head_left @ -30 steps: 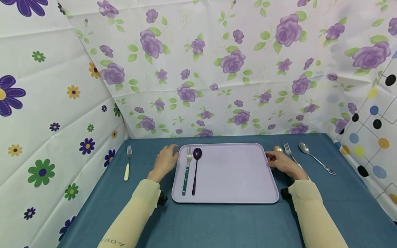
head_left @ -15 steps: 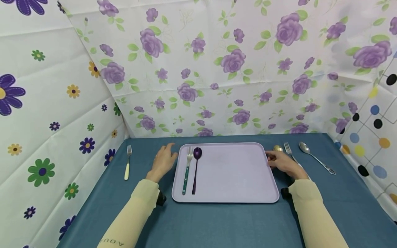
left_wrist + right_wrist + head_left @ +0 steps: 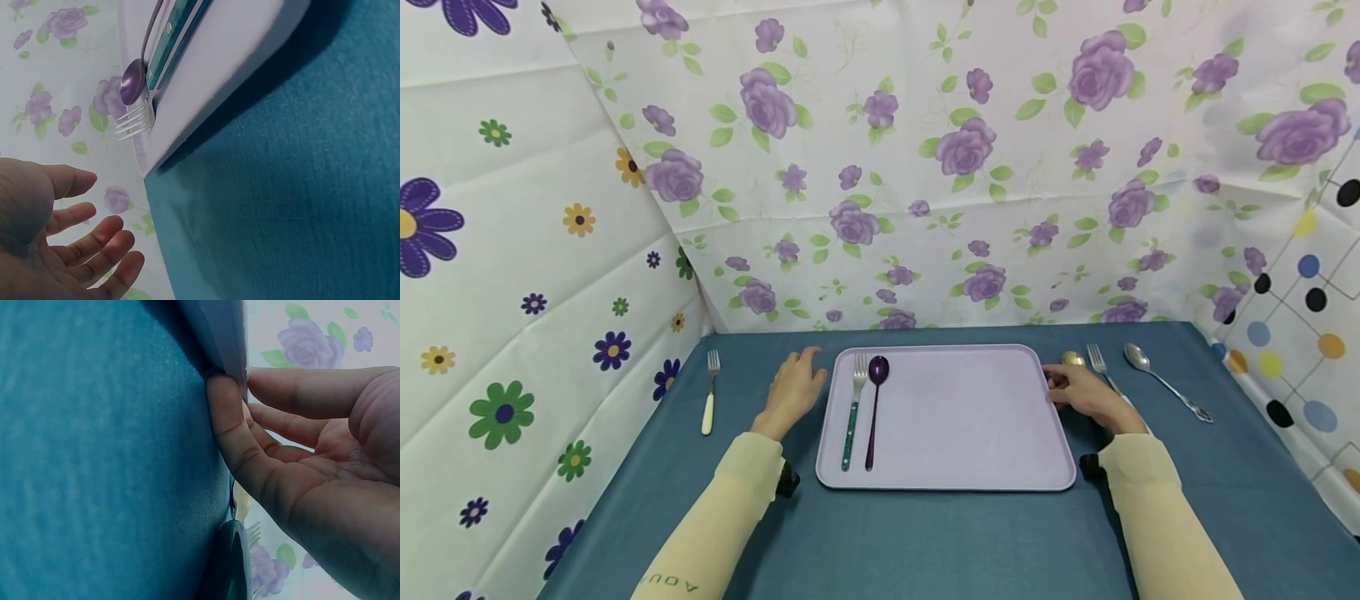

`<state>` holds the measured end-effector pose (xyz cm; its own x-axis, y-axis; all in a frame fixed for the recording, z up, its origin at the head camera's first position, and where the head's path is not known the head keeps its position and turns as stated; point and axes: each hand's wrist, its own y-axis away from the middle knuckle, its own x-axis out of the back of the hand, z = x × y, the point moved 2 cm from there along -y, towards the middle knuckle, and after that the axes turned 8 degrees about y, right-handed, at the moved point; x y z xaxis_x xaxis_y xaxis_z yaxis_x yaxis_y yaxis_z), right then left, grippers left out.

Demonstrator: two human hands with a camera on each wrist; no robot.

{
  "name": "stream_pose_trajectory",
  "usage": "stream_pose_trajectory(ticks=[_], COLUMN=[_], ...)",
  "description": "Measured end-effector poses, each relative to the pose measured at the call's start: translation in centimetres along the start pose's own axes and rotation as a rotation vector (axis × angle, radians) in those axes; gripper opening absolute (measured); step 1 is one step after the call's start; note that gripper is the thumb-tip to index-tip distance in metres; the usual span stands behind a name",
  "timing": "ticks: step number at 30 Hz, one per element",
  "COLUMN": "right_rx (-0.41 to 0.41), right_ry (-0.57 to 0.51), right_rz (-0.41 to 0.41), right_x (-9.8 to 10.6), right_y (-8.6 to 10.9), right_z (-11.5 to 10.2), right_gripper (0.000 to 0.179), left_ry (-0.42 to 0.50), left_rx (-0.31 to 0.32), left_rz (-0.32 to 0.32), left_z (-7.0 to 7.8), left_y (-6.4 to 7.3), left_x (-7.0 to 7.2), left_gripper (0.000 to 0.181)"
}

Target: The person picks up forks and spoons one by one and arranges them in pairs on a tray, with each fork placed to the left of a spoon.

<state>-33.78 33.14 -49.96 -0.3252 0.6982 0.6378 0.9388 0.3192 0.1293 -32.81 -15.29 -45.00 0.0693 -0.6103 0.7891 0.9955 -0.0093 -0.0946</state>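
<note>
A pale lilac tray [image 3: 970, 417] lies on the table. Along its left side rest a fork [image 3: 851, 425] with a green handle and a dark purple spoon [image 3: 872, 417]. My right hand [image 3: 1088, 395] pinches the tray's right edge; in the right wrist view the thumb touches the rim of the tray [image 3: 225, 337] and a finger sits at its underside. Off the tray's left edge, my left hand [image 3: 790, 393] hovers with loosely bent fingers. The left wrist view shows that hand [image 3: 69, 231] holding nothing, apart from the tray corner.
Farther left lies a fork [image 3: 709, 396] with a cream handle. Right of the tray are a gold-coloured spoon [image 3: 1072, 358], partly hidden by my hand, another fork [image 3: 1097, 361] and a silver spoon [image 3: 1165, 383]. A blue-green cloth [image 3: 940, 542] covers the table; flowered cloth walls [image 3: 925, 167] surround it.
My left hand has shifted slightly left, away from the tray's edge. The right hand, the tray and the cutlery have stayed in place.
</note>
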Motion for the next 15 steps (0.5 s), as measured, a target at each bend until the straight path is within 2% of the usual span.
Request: stream_pose_trajectory(ticks=[8,15], right_rx=[0.014,0.002], right_ry=[0.001,0.004], right_rz=[0.005,0.007], right_x=[0.0,-0.1], right_y=[0.2,0.0], right_z=[-0.1,0.0], right_gripper=[0.058,0.057], left_ry=[-0.005,-0.016], left_rx=[-0.001,0.003], left_rz=[0.009,0.017], left_z=[-0.2,-1.1], left_y=[-0.1,-0.2], left_x=[0.3,0.8], left_gripper=[0.049,0.048])
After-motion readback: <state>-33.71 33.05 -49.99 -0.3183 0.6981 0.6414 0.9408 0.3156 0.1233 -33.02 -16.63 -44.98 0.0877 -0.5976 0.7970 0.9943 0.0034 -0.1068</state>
